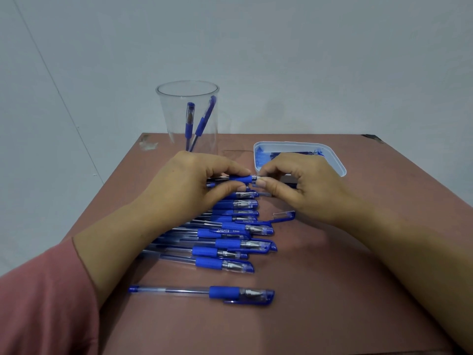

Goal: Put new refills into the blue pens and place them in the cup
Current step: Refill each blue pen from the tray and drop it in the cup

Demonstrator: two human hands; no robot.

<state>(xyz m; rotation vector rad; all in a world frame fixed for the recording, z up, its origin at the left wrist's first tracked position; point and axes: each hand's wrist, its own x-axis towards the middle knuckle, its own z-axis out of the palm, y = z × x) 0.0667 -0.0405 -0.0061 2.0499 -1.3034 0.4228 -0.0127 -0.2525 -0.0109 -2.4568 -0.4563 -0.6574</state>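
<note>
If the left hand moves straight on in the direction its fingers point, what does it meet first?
Probably the right hand, whose fingertips pinch the tip of the same pen the left hand holds; depth is unclear.

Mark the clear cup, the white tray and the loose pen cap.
clear cup (170, 116): head view, bare left wall.
white tray (338, 162): head view, right rim.
loose pen cap (284, 215): head view, mid-body.
</note>
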